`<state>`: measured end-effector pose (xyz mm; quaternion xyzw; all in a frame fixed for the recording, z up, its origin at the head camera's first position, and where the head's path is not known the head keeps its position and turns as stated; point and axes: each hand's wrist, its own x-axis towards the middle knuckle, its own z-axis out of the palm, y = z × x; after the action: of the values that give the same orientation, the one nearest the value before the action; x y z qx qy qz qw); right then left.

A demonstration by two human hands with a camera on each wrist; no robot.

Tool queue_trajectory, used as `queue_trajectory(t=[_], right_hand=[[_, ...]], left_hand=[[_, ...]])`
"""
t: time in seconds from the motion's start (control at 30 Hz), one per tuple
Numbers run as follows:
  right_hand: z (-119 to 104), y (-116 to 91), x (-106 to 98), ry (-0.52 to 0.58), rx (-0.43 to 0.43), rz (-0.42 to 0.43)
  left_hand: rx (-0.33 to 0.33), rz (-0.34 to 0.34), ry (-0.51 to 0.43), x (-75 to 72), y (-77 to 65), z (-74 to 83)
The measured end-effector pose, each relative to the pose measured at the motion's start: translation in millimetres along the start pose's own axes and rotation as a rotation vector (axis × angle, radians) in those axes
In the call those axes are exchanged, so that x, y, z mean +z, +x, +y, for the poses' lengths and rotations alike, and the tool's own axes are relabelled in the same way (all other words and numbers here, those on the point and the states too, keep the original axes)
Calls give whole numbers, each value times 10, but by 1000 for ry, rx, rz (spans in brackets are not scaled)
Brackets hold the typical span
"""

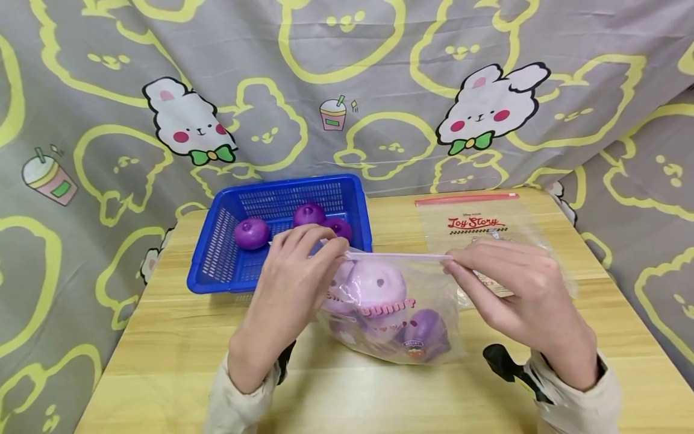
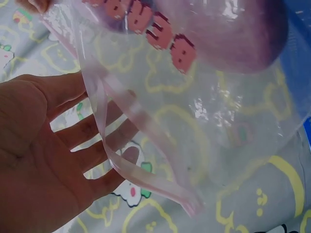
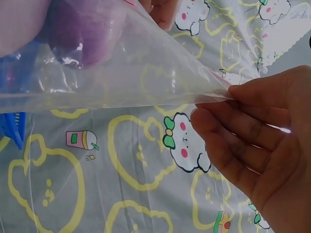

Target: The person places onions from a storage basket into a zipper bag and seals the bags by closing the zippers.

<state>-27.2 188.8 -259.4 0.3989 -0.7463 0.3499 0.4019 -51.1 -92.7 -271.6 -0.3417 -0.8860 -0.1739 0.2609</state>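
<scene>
A clear zip bag [image 1: 446, 295] with pink lettering stands on the table, holding several round, purple, onion-like things [image 1: 425, 330]. My left hand [image 1: 290, 280] holds the left part of its top edge. In the left wrist view, the pink zip strip [image 2: 167, 145] bows apart and fingers [image 2: 114, 133] show through the film. With thumb and fingers, my right hand [image 1: 520, 292] pinches the top right corner; the right wrist view shows the film [image 3: 160, 87] drawn taut to that pinch.
A blue plastic basket [image 1: 217, 265] at the back left holds more purple onion-like things [image 1: 252, 234]. Flat on the table [image 1: 162, 355] at the right lies another clear bag [image 1: 439, 226] with a red zip. A patterned grey curtain [image 1: 260, 54] hangs behind.
</scene>
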Motion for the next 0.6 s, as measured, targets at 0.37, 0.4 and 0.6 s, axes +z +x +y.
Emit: queue_trajectory(t=[0.37,0.4,0.6], right_hand=[[37,-33,-8,-26,17,20],[42,-34,-7,-27,17,22],[76,-43,-3,-18,24,26]], left_hand=[[-44,-10,-25,16,-34,-131],[-48,-8,-28,17,-34,-143],[-53,5,-55,27,-42,-211]])
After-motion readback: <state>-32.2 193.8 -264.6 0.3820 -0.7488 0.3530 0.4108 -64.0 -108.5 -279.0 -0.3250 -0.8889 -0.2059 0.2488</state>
